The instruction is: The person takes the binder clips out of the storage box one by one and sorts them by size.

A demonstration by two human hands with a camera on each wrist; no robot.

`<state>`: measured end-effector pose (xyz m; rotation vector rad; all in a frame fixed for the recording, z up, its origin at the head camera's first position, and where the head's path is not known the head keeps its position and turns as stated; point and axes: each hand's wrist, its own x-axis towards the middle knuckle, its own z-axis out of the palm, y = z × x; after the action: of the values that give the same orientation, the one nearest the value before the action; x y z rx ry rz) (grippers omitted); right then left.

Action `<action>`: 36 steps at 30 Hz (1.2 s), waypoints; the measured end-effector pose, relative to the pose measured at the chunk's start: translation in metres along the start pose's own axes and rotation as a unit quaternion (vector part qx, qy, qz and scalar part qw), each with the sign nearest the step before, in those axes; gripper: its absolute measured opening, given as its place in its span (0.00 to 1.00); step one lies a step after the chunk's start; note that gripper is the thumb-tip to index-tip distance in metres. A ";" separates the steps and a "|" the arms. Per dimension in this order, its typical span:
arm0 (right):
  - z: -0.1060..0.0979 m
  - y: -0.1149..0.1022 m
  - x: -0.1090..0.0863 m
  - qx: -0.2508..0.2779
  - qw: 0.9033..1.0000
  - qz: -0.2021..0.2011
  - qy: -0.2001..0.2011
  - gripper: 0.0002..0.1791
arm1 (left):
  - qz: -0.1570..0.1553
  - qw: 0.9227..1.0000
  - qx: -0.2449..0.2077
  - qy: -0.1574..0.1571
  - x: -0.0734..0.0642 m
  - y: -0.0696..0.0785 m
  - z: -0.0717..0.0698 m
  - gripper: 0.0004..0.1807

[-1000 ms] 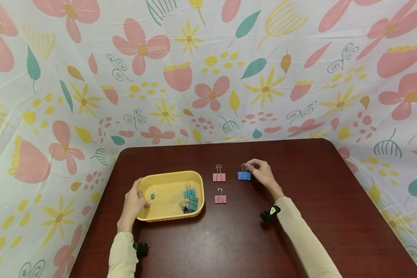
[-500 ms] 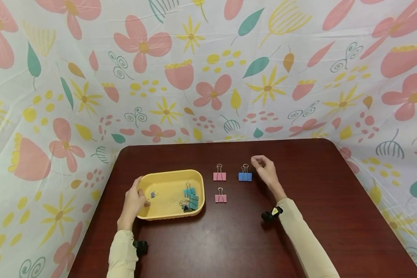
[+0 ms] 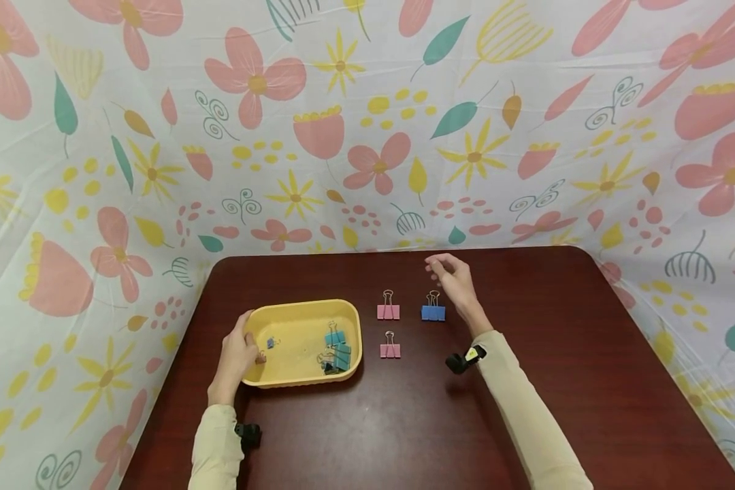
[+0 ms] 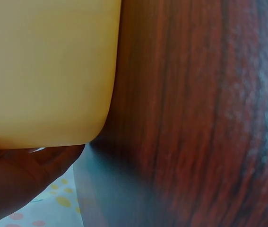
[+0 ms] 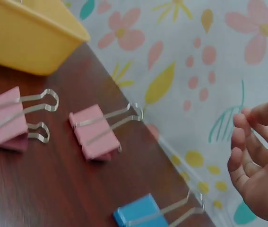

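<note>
My left hand (image 3: 235, 354) grips the left end of a yellow plastic tray (image 3: 294, 308), thumb over the rim and fingers outside. Inside the tray, teal binder clips (image 3: 341, 355) lie at the right; a small blue clip (image 3: 271, 343) and a small reddish-brown clip (image 3: 260, 357) lie near my thumb. My right hand (image 3: 456, 280) is raised above the table with loosely bent fingers, holding nothing. Just below it, a blue binder clip (image 3: 433, 313) stands on the table. Left of that are two pink binder clips, the far one (image 3: 388, 312) and the near one (image 3: 390, 351).
The dark red-brown wooden table (image 3: 367, 435) ends at the back against a flower-printed cloth (image 3: 367, 136). This cloth also hangs along the left and right sides. Each wrist wears a small black camera, such as the right one (image 3: 462, 361).
My right hand has let go of the blue clip's handles, drawn back to the right, then risen and moved away toward the back. My left hand stays on the tray.
</note>
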<state>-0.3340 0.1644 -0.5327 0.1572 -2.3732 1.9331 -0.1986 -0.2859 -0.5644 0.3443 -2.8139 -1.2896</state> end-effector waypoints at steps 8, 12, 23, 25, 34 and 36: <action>0.032 -0.032 0.005 -0.015 0.995 0.010 -0.100 0.15 | -0.007 1.000 -0.011 -0.003 0.000 0.000 -0.001 0.31; 0.051 -0.042 0.003 -0.009 0.990 0.009 -0.142 0.13 | -0.009 1.000 -0.012 -0.006 0.001 0.000 0.000 0.31; 0.109 -0.050 -0.014 -0.011 0.964 0.002 -0.267 0.13 | -0.005 1.000 -0.002 -0.006 0.001 -0.001 0.000 0.31; 0.116 -0.048 -0.018 -0.014 0.958 -0.001 -0.287 0.12 | -0.005 1.000 -0.004 -0.007 0.000 -0.001 0.000 0.31; 0.141 -0.040 -0.033 -0.036 0.922 -0.009 -0.384 0.12 | -0.009 1.000 -0.013 -0.010 0.001 -0.001 -0.001 0.31; 0.144 -0.039 -0.036 -0.042 0.916 -0.003 -0.399 0.13 | -0.011 1.000 -0.013 -0.011 0.001 -0.001 -0.001 0.31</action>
<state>-0.2924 0.0170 -0.5286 1.1451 -2.8714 2.0079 -0.1992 -0.2874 -0.5642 0.3630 -2.8158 -1.3418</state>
